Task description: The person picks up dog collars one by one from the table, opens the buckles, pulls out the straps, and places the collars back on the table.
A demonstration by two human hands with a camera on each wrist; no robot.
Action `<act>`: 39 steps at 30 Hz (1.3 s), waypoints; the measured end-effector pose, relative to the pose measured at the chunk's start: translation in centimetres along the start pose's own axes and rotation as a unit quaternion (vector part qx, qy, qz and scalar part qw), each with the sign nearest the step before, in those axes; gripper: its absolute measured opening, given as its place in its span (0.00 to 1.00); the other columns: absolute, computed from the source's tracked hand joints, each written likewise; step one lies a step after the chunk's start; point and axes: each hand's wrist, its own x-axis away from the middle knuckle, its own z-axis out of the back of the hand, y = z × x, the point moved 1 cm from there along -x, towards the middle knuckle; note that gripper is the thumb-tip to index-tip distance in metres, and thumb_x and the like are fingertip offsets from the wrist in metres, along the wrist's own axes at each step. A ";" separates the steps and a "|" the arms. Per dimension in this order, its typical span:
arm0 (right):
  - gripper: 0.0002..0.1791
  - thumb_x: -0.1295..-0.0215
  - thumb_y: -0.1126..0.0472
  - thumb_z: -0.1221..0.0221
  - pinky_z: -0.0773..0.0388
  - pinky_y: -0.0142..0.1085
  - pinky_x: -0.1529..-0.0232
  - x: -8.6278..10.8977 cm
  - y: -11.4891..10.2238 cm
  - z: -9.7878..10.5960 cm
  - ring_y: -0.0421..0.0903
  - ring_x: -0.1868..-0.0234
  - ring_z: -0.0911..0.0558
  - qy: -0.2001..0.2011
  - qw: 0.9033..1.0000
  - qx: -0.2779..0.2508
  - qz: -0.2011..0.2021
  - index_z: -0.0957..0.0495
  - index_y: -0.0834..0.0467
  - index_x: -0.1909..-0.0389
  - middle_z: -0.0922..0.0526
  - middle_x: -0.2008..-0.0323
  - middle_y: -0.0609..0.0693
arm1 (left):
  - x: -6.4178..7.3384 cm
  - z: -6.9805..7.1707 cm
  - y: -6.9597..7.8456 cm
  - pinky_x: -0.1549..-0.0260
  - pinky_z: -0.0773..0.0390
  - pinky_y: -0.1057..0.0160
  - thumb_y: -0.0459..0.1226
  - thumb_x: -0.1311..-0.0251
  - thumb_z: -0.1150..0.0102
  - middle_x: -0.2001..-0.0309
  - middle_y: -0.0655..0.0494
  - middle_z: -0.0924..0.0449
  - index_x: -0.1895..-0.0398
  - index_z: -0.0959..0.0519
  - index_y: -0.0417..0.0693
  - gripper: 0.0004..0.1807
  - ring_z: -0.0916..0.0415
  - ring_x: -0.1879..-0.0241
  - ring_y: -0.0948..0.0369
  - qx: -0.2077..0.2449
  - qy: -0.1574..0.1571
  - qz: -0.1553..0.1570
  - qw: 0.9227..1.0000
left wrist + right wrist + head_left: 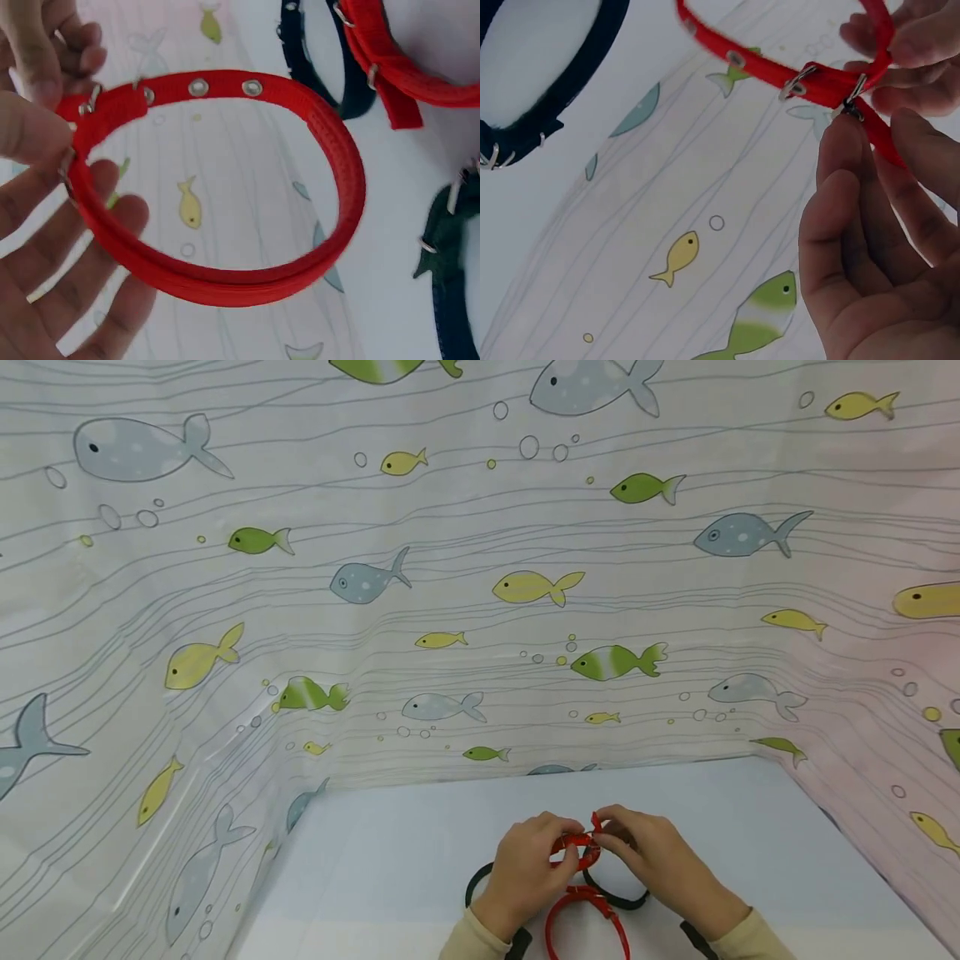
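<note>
Webbing of the red collar (225, 187) looks light and floppy, held above the table (420, 860); both hands, left (525, 868) and right (660, 860), pinch it at the metal buckle (799, 82), probably the firmest hold.

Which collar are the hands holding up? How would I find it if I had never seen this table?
Look at the pale table in front of the fish-patterned curtain, near its front edge where the two hands meet. The left hand and right hand hold a red collar up off the table by its metal buckle. The other red collar and the dark collars lie flat; this one is lifted.
</note>
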 end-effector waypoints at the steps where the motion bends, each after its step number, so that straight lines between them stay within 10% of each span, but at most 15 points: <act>1: 0.12 0.34 0.61 0.33 0.19 0.30 0.67 -0.1 -0.1 0.0 0.29 0.68 0.19 0.006 1.000 0.002 0.002 0.20 0.49 0.51 0.14 0.65 0.37 | -0.2 -0.1 0.2 0.68 0.27 0.74 0.40 0.38 0.34 0.63 0.68 0.17 0.60 0.15 0.58 0.05 0.23 0.67 0.73 -0.008 0.008 -0.007 1.000; 19: 0.10 0.32 0.57 0.35 0.19 0.31 0.66 0.3 -0.2 -0.8 0.32 0.67 0.18 0.046 0.998 -0.031 0.010 0.19 0.48 0.52 0.14 0.63 0.36 | -0.7 -0.5 0.9 0.73 0.34 0.76 0.47 0.38 0.29 0.69 0.68 0.17 0.67 0.12 0.59 0.06 0.29 0.73 0.75 -0.008 -0.021 0.069 0.997; 33: 0.11 0.35 0.57 0.32 0.21 0.30 0.68 0.5 -0.1 -1.0 0.33 0.69 0.19 0.077 0.995 -0.060 -0.014 0.19 0.44 0.54 0.15 0.64 0.31 | -0.7 -1.3 1.0 0.78 0.35 0.76 0.37 0.46 0.32 0.73 0.65 0.21 0.65 0.21 0.52 0.07 0.33 0.79 0.72 -0.071 0.067 -0.018 0.995; 39: 0.13 0.38 0.59 0.30 0.21 0.29 0.68 0.4 -0.2 -0.9 0.32 0.66 0.20 0.115 0.993 -0.031 0.025 0.17 0.47 0.53 0.17 0.63 0.32 | -0.5 -1.2 2.1 0.66 0.21 0.65 0.40 0.33 0.40 0.66 0.60 0.17 0.57 0.15 0.50 0.08 0.20 0.68 0.63 -0.177 0.043 -0.046 0.982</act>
